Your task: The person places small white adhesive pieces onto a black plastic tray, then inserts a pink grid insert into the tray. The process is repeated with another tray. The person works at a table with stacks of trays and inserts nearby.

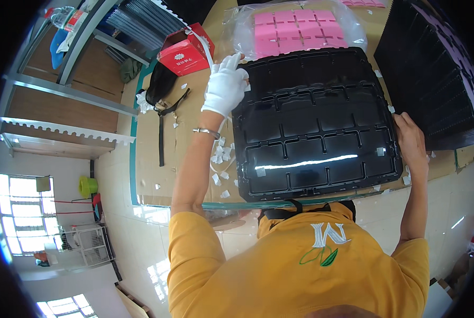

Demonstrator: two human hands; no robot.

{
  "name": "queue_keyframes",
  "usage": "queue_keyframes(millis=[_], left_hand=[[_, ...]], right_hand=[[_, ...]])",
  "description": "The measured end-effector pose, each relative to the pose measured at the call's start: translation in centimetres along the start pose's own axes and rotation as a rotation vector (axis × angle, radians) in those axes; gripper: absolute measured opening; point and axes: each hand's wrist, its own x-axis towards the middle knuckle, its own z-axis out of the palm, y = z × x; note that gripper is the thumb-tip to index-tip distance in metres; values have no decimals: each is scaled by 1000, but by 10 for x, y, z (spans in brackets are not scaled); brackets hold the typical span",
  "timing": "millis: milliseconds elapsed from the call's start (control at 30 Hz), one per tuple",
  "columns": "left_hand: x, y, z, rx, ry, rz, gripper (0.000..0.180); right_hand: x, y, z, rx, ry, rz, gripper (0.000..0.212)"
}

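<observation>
A black plastic tray (311, 119) with moulded slots lies in front of me, small white stickers on its surface. My left hand (225, 87), in a white glove with bare fingertips, is at the tray's far left corner. Its fingers are bent around a narrow white strip (207, 52), which trails up past a red box and reappears below the wrist. A small white sticker (248, 88) shows beside the thumb. My bare right hand (410, 140) grips the tray's right edge, with the fingertips partly hidden.
Beyond the tray lie pink slotted trays (300, 29) in clear plastic wrap. A tall black stack (433, 79) stands at right. The red box (186, 50), a black strap (161, 135) and scattered white paper bits (222, 153) lie on the cardboard-covered table (147, 180). Metal shelving (72, 93) is at left.
</observation>
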Motion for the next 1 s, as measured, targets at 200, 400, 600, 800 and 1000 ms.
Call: queue_keyframes(millis=[200,400,600,800,1000], left_hand=[[-14,9,4,-31,223,-32,15],[-14,13,7,-64,129,-173,15],[-6,3,8,-233,-35,-306,18],[5,3,1,-133,-120,-204,18],[2,1,0,-93,5,-93,18]], right_hand=[[-9,3,-4,12,11,16,20],[-11,3,-9,26,84,23,20],[-7,0,-6,23,23,32,19],[-5,0,-2,9,25,25,20],[-8,-2,-6,44,29,52,19]])
